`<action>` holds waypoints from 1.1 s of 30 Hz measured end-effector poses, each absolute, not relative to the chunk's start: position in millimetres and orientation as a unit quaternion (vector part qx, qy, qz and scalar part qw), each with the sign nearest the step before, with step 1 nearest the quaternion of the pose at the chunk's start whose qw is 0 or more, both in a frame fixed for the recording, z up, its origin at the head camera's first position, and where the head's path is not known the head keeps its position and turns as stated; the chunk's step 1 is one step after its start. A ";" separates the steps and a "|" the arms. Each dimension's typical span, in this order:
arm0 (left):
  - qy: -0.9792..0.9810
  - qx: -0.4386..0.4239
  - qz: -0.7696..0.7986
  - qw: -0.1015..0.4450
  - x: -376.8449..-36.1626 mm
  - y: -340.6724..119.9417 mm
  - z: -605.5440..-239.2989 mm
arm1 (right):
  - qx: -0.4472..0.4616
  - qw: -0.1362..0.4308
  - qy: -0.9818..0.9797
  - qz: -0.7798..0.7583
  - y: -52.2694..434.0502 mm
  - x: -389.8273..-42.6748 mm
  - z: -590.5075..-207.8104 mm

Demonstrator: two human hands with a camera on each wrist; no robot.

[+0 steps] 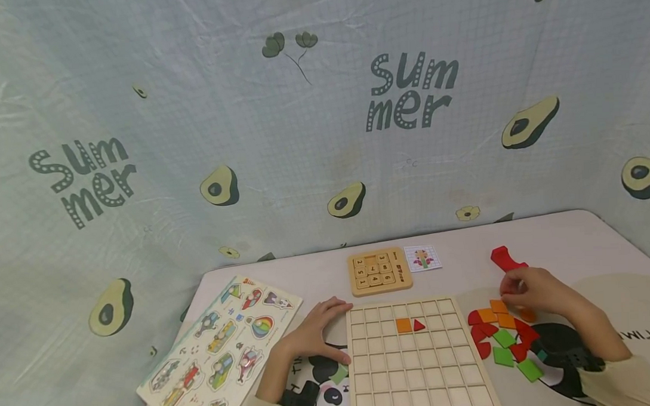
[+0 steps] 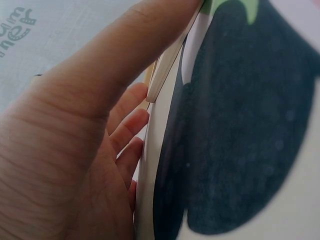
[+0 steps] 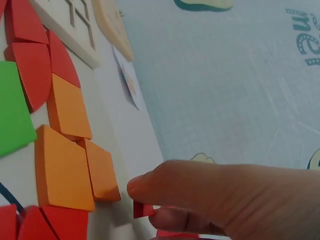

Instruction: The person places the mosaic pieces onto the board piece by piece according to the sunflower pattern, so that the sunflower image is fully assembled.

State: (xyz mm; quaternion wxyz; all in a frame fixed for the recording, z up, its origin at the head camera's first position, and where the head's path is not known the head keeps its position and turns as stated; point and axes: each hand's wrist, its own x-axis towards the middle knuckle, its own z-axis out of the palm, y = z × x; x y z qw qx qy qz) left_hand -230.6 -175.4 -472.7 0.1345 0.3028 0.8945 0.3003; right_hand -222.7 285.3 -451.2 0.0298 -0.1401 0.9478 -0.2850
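Hands work at a wooden grid board (image 1: 417,367) in the lower middle of the head view, where an orange square tile (image 1: 404,325) and a red triangle (image 1: 418,326) already sit side by side in cells of the second row. The left hand (image 1: 316,335) rests against the board's left edge with fingers nearly straight, steadying it and holding nothing; the left wrist view shows those fingers (image 2: 131,127) lying along the thin wooden edge. The right hand (image 1: 532,291), at the right of the frame, pinches a small red piece (image 3: 144,210) between thumb and fingers just beside the loose pile of red, orange and green tiles (image 1: 504,337); the piece sits low to the table, close to an orange tile (image 3: 102,172). The grip looks shallow, taking only an edge of the piece, so it could slip out on lifting and fall into the pile. The heel of that hand also hovers near the tiles and might scatter them. If the left hand eases off, the board may slide and jolt the two placed pieces
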 end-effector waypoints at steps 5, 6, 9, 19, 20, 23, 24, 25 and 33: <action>0.896 0.300 0.299 0.136 -230.6 -175.5 -473.6 | -0.157 0.023 0.943 -0.293 277.1 -223.8 -449.8; 0.896 0.299 0.299 0.135 -230.6 -175.5 -473.8 | -0.161 0.023 0.942 -0.294 275.6 -224.0 -449.3; 0.896 0.299 0.300 0.135 -230.8 -175.4 -474.0 | -0.173 0.017 0.940 -0.295 271.1 -224.0 -447.9; 0.896 0.301 0.298 0.135 -231.8 -176.5 -475.1 | -0.200 0.010 0.930 -0.307 251.0 -221.8 -449.7; 0.896 0.300 0.299 0.136 -231.7 -176.8 -474.5 | -0.205 0.010 0.929 -0.308 248.8 -222.3 -450.5; 0.895 0.299 0.301 0.137 -231.2 -177.2 -473.4 | -0.216 0.012 0.926 -0.310 242.0 -224.2 -452.2; 0.895 0.301 0.301 0.135 -231.2 -177.1 -473.2 | -0.220 0.014 0.925 -0.308 239.8 -224.6 -452.5; 0.894 0.303 0.301 0.135 -231.1 -177.0 -473.1 | -0.223 0.015 0.925 -0.307 237.8 -224.8 -452.8; 0.895 0.313 0.292 0.127 -231.8 -175.7 -473.7 | -0.241 0.037 0.917 -0.315 220.1 -222.3 -450.1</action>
